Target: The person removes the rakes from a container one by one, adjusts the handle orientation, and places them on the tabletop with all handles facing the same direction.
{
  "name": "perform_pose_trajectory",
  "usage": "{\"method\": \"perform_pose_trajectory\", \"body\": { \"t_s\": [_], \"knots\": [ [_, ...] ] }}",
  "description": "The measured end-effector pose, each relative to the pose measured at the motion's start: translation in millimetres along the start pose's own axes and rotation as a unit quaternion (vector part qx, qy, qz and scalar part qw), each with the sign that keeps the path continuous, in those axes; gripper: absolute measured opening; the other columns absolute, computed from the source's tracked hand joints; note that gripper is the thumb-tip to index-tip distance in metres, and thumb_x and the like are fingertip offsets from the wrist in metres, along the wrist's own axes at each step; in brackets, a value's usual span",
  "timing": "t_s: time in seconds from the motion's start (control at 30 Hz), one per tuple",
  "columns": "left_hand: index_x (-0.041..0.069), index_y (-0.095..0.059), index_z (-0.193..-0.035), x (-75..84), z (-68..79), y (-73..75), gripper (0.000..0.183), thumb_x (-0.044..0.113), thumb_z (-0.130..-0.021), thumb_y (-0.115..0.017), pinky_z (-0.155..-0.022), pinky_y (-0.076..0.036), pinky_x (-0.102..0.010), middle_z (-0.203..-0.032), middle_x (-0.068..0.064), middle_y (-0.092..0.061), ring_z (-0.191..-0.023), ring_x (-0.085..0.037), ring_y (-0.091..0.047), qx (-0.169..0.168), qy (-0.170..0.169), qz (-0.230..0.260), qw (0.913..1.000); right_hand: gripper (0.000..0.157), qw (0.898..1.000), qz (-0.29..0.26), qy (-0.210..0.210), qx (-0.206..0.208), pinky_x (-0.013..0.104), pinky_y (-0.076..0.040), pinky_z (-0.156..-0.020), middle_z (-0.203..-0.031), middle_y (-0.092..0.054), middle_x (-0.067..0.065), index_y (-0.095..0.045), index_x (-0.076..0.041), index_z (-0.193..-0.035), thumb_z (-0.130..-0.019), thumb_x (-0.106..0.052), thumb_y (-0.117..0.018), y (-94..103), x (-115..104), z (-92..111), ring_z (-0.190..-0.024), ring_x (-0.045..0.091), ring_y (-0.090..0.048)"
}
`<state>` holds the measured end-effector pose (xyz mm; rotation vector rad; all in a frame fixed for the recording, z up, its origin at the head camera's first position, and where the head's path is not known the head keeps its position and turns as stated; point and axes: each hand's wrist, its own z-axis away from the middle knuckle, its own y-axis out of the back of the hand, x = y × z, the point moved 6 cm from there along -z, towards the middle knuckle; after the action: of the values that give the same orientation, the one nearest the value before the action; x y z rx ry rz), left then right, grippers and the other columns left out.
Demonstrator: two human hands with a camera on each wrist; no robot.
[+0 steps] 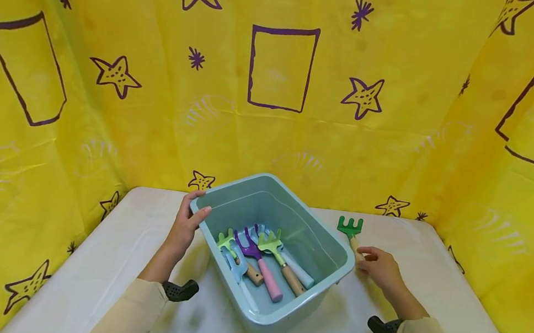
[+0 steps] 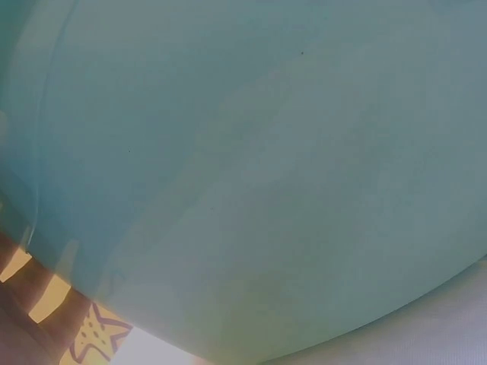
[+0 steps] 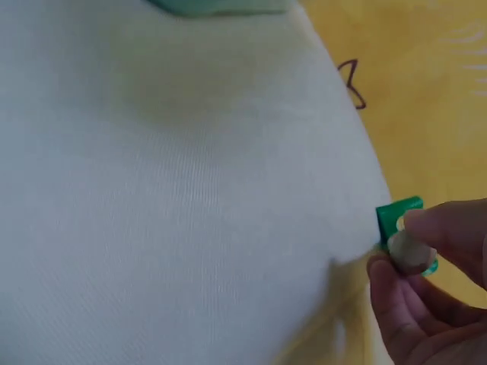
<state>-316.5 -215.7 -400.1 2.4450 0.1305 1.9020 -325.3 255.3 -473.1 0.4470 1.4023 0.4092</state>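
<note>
1. The rim of a pale blue-green, rectangular plastic bin is gripped at its far left corner by the left hand; the thumb is laid over the rim, the fingers set against the outside.
2. The bin is turned diagonally above a white-covered table; whether its base is fully seated cannot be told.
3. A green three-tined toy fork with a wooden handle is located just right of the bin. Its handle is pinched between thumb and fingers of the right hand, tines directed away from the person. Contact between fork and table cannot be confirmed.
4. Inside the bin, a purple fork with a pink handle is seen between two light-green forks with wooden handles. A light-blue tool with a pale handle is noted along the left wall; another light-blue tool is partly covered at the right.
5. Black wrist devices are worn below cream sleeves.
6. The table is enclosed by yellow sheeting marked with purple stars and outlined shapes.
</note>
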Motion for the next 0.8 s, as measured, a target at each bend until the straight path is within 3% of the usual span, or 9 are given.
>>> {"method": "perform_pose_trajectory", "body": {
  "t_s": [0.13,0.27,0.47,0.8],
  "knots": [
    [0.015,-0.029,-0.143,-0.9,-0.1,1.4,0.051,0.026,-0.099,-0.052,-0.104,-0.034,-0.058,-0.143,-0.016,-0.035,-0.124,-0.036,-0.041,0.001,-0.002,0.001,1.0,0.037,0.998,0.051,0.013,0.028,0.031,-0.052,-0.065,-0.106,-0.058,0.023,-0.061,0.002,-0.123,-0.086,-0.003,-0.064,1.1,1.3,-7.1,-0.085,0.03,-0.055],
    [0.018,-0.029,-0.143,-2.0,-0.7,2.3,0.052,0.029,-0.098,-0.053,-0.104,-0.034,-0.059,-0.145,-0.013,-0.033,-0.126,-0.035,-0.039,0.003,0.005,-0.006,1.0,0.036,0.996,0.073,0.007,0.044,0.033,-0.053,-0.067,-0.108,-0.058,0.023,-0.061,0.001,-0.123,-0.087,-0.003,-0.063,-1.5,9.0,-17.0,-0.087,0.032,-0.055],
    [0.017,-0.029,-0.142,-1.7,-1.7,0.8,0.051,0.028,-0.099,-0.053,-0.103,-0.034,-0.059,-0.144,-0.015,-0.034,-0.126,-0.037,-0.039,0.004,0.002,-0.005,1.0,0.036,0.996,0.071,-0.017,0.058,0.038,-0.054,-0.075,-0.114,-0.057,0.026,-0.058,0.001,-0.126,-0.09,-0.005,-0.061,-3.3,13.5,-29.0,-0.093,0.035,-0.054],
    [0.015,-0.029,-0.143,2.3,0.3,-0.5,0.05,0.024,-0.099,-0.051,-0.105,-0.034,-0.057,-0.144,-0.017,-0.034,-0.125,-0.036,-0.04,-0.002,0.002,0.005,1.0,0.035,0.995,0.071,-0.008,0.067,0.041,-0.054,-0.08,-0.113,-0.058,0.027,-0.06,0.003,-0.124,-0.09,-0.005,-0.06,-7.0,5.4,-42.5,-0.094,0.037,-0.055]
  ]
}}
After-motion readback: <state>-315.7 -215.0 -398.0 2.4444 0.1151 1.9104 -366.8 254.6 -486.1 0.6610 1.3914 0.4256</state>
